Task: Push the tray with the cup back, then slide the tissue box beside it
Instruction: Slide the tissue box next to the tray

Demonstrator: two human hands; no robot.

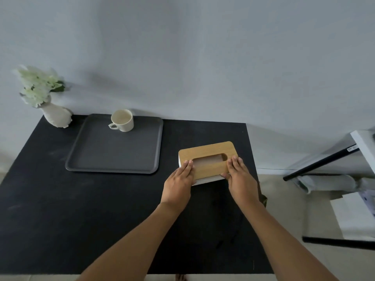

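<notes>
both hands flat on the box, left hand on its near-left end, right hand on its near-right, fingers spread, no closed grip. box sits right of the tray, apart from it. cup on the tray's far edge.

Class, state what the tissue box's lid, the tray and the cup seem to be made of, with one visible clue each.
Tissue box lid: probably wood or veneer, tan and matte.
Tray: dark grey, matte; plastic or coated metal, unclear.
Cup: likely ceramic, cream, smooth.
</notes>
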